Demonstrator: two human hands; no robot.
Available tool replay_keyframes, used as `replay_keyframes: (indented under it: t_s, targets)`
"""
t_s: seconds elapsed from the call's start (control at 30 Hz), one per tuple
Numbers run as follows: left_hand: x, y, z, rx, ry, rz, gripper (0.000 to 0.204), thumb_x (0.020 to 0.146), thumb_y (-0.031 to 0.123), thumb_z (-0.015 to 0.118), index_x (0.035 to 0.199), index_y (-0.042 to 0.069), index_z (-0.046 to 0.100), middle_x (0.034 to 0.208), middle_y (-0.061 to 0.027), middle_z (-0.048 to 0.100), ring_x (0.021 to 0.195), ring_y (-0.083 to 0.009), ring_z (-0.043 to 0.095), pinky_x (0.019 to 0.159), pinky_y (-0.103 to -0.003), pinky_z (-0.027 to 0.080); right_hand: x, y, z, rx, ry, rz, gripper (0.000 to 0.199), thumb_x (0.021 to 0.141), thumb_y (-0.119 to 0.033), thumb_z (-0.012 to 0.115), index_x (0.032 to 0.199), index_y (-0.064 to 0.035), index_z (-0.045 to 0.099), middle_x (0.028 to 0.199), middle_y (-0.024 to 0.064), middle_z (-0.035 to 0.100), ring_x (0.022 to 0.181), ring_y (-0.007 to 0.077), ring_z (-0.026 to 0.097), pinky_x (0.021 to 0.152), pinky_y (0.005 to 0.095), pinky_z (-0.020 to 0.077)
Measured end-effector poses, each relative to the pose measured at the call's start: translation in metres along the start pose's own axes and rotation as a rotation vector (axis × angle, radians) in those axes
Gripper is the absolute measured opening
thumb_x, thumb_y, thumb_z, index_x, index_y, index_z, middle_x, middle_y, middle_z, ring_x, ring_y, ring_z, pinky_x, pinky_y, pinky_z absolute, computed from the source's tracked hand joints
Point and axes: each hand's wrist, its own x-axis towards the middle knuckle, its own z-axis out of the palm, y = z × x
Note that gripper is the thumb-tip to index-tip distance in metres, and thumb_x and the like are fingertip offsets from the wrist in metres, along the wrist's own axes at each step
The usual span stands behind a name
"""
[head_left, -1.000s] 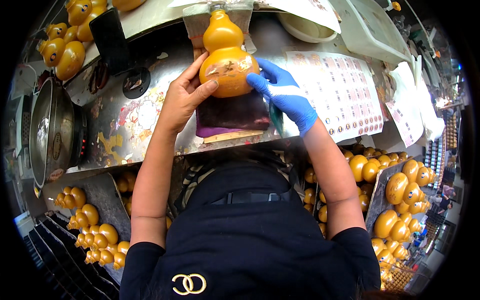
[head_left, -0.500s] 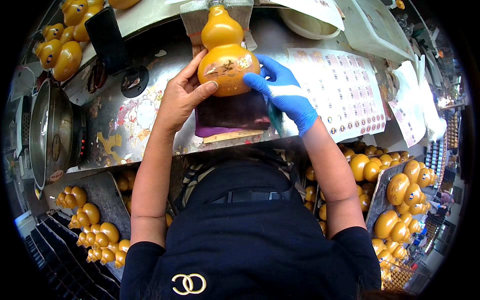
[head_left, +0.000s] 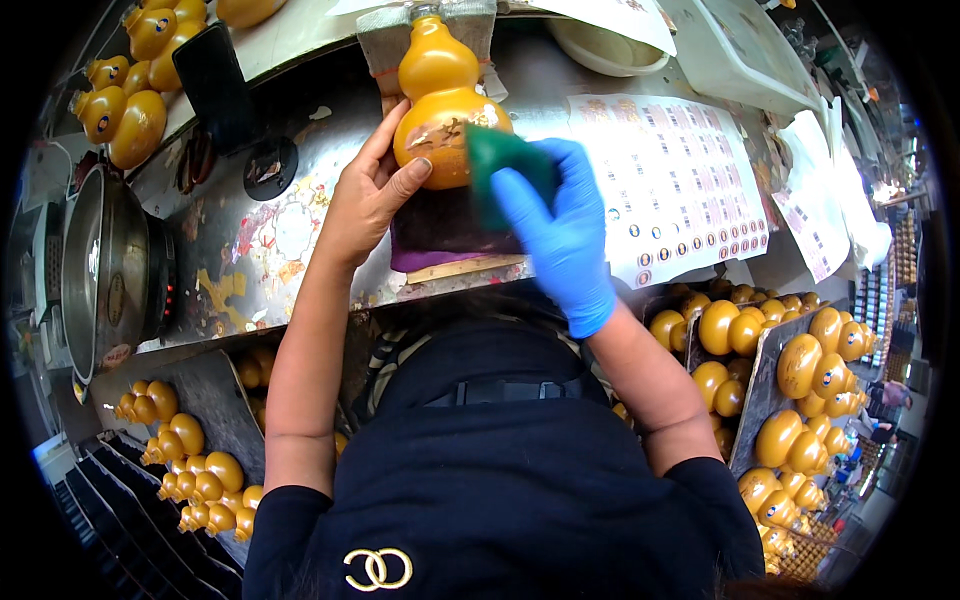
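A large golden gourd-shaped figurine lies on a dark purple pad on the metal worktable. My bare left hand steadies its lower bulb from the left, thumb resting on it. My right hand, in a blue glove, presses a green sponge against the right side of the lower bulb. Gold markings show on the gourd's face between the two hands.
Sticker sheets lie right of the pad. Small golden gourds fill trays at lower left, at right and at the upper left corner. A metal pot stands at left, a black phone behind, a white bowl beyond.
My gloved right hand has swung the green sponge round onto the front of the gourd's lower bulb. The left hand has kept its hold.
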Motion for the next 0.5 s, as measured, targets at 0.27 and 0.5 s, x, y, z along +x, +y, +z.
replay_keyframes:
  t_s: [0.27, 0.5]
  targets:
    - [-0.001, 0.003, 0.001, 0.06, 0.001, -0.015, 0.078, 0.089, 0.026, 0.068, 0.147, -0.003, 0.024, 0.138, -0.0164, 0.044, 0.128, -0.0215, 0.044, 0.107, -0.032, 0.033, -0.005, 0.025, -0.01, -0.339, -0.027, 0.09, 0.03, 0.085, -0.011, 0.071, 0.106, 0.0004, 0.053, 0.092, 0.0065, 0.062, 0.081, 0.0094, 0.059, 0.07, 0.0237, 0.0502]
    - [-0.001, 0.002, 0.0, 0.064, -0.006, -0.018, 0.076, 0.089, 0.026, 0.067, 0.146, -0.003, 0.025, 0.139, -0.0157, 0.044, 0.128, -0.0212, 0.044, 0.107, -0.031, 0.032, 0.003, 0.022, -0.022, -0.008, 0.047, 0.19, 0.031, 0.086, -0.019, 0.069, 0.101, 0.002, 0.053, 0.083, 0.0068, 0.061, 0.066, 0.0119, 0.059, 0.057, 0.0251, 0.0489]
